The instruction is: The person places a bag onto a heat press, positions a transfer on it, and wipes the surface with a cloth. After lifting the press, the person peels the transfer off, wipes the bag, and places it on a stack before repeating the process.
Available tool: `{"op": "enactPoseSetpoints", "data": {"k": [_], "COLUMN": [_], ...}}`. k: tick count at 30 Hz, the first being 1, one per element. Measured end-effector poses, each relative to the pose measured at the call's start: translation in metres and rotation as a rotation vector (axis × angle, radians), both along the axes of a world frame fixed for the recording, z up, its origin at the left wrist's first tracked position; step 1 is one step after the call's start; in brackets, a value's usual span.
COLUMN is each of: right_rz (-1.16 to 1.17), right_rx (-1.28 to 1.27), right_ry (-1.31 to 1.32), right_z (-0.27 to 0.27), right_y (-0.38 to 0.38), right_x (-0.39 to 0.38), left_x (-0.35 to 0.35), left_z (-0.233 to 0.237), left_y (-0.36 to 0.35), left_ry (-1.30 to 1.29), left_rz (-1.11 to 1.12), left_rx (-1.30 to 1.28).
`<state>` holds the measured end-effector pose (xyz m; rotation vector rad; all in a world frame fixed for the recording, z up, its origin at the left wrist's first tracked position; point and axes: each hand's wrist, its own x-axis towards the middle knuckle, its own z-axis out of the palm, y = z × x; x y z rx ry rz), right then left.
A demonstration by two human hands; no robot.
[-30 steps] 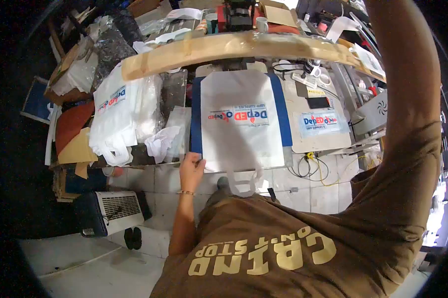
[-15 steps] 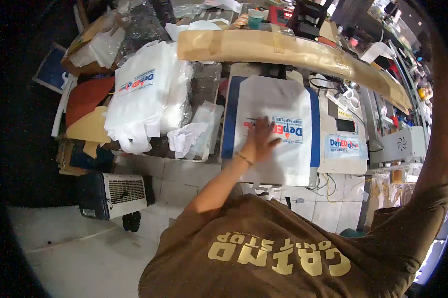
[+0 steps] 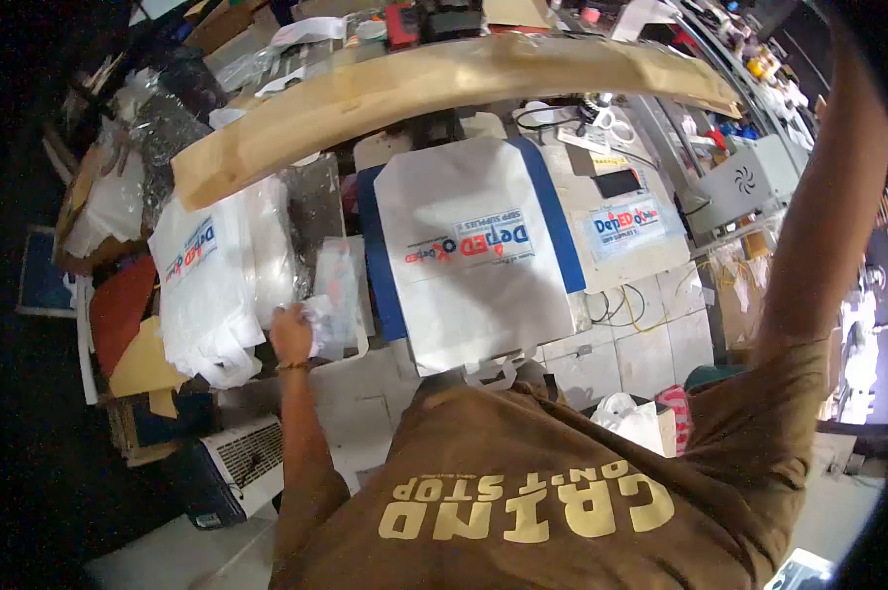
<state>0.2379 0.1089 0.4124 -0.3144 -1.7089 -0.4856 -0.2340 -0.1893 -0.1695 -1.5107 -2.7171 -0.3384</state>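
Observation:
My left hand (image 3: 292,335) is at the left edge of a crumpled white cloth (image 3: 318,320), its fingers closed on it. Just left of the hand lies a stack of white printed bags (image 3: 206,280) with blue and red lettering, beside clear plastic wrap. A white printed bag (image 3: 469,305) lies flat over a blue-edged board (image 3: 383,265) in the middle, with a shadow across it. My right arm stretches up along the right side; its hand is out of view.
A long brown paper-wrapped roll (image 3: 444,79) crosses behind the bags. To the right are a printed sheet (image 3: 626,224), a dark phone (image 3: 617,183), scissors (image 3: 616,126) and a white machine (image 3: 749,182). A heater-like unit (image 3: 242,467) stands on the floor at lower left.
My left hand has moved left, off the middle bag, to the crumpled cloth. The view has shifted and turned, and a white bundle now shows at lower right.

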Motion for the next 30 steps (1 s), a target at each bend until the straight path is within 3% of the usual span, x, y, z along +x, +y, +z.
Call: {"op": "enactPoseSetpoints", "data": {"k": [1, 3, 5, 6, 8, 9, 10, 12, 13, 14, 16, 17, 19, 21, 24, 27, 30], "right_rz": [0.051, 0.152, 0.273, 0.476, 0.317, 0.178, 0.165, 0.181, 0.068, 0.013, -0.06, -0.067, -0.09, -0.029, 0.002, 0.029, 0.026], "right_rx": [0.0, -0.121, -0.426, -0.682, -0.959, -1.156, -1.246, -1.18, -1.266, -1.138, -1.019, -1.011, -1.013, -0.997, -1.044, -1.064, -1.062], "right_ry": [0.031, 0.059, -0.009, 0.012, -0.101, -0.201, -0.263, -0.23, -0.294, -0.314, -0.325, -0.283, -0.24, -0.232, -0.199, -0.192, -0.18], "right_z": [-0.015, -0.086, -0.178, -0.216, -0.293, -0.342, -0.381, -0.468, -0.485, -0.493, -0.512, -0.526, -0.536, -0.54, -0.55, -0.548, -0.547], "right_y": [-0.014, -0.049, -0.065, -0.075, -0.08, -0.076, -0.076, -0.078, -0.085, -0.09, -0.095, -0.097, -0.101, -0.102, -0.098, -0.097, -0.098], "right_x": [0.018, 0.053, 0.079, 0.075, 0.059, 0.056, 0.054, 0.052, 0.054, 0.057, 0.061, 0.063, 0.069, 0.072, 0.073, 0.073, 0.073], "left_x": [0.01, 0.03, 0.071, 0.092, 0.128, 0.167, 0.187, 0.234, 0.277, 0.307, 0.317, 0.32, 0.305, 0.312, 0.347, 0.328, 0.304], "left_z": [0.035, 0.091, 0.147, 0.161, 0.156, 0.162, 0.128, 0.06, 0.074, 0.079, 0.047, 0.034, 0.044, 0.071, 0.052, 0.064, 0.062], "left_y": [0.003, 0.012, 0.031, 0.046, 0.085, 0.101, 0.124, 0.161, 0.158, 0.157, 0.178, 0.187, 0.208, 0.217, 0.196, 0.184, 0.208], "left_ry": [-0.003, -0.261, -0.332, -0.395, -0.324, -0.568, -0.393, -0.159, -0.037, -0.06, -0.068, -0.08, -0.179, -0.254, -0.306, -0.22, -0.203], "left_rz": [-0.017, -0.054, -0.17, -0.283, -0.477, -0.369, -0.432, -0.637, -0.634, -0.687, -0.776, -0.849, -0.766, -0.53, -0.726, -0.886, -0.712], "left_rx": [0.0, 0.318, 0.465, 0.606, 0.652, 0.564, 0.548, 0.478, 0.409, 0.524, 0.502, 0.474, 0.439, 0.401, 0.465, 0.513, 0.475]}}
